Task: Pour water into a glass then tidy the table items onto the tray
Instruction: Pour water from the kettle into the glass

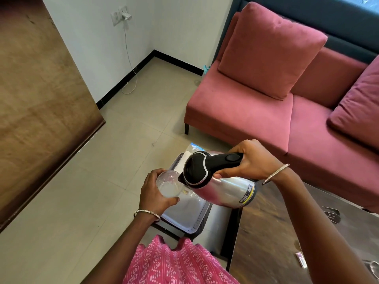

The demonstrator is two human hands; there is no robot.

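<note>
A steel kettle [227,191] with a black lid and handle is tipped to the left, its spout over a clear glass [169,184]. My right hand [248,160] grips the kettle's black handle from above. My left hand [154,191] holds the glass from its left side, above a silver tray [184,216]. The inside of the glass looks wet and cloudy with water. The tray rests on a low stand at the left end of the dark table [276,232].
A red sofa [256,119] with cushions stands beyond the table. Small items lie on the dark table's right part: a dark holder [331,214], a small packet [301,260], a clear object [372,267]. A wooden panel [37,99] fills the left. Tiled floor lies between.
</note>
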